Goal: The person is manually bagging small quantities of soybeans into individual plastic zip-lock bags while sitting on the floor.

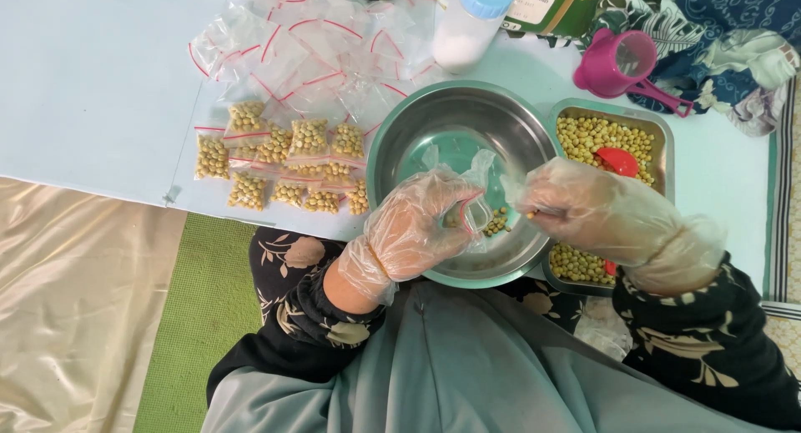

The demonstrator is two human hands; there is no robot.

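Both my hands wear clear plastic gloves and hover over a round steel bowl (434,128). My left hand (413,229) pinches a small clear zip bag (477,212) with a red strip, held open above a few yellow beans (498,224) in the bowl. My right hand (596,208) is closed on a small spoon-like tool whose tip points at the bag mouth. A rectangular steel tray (663,128) of yellow beans with a red scoop (617,160) lies under my right hand.
Several filled bean bags (279,162) lie left of the bowl, with empty zip bags (317,45) behind them. A white bottle with a blue cap (471,20), a pink measuring cup (622,63) and a green packet (555,6) stand at the back. Patterned cloth lies at the right.
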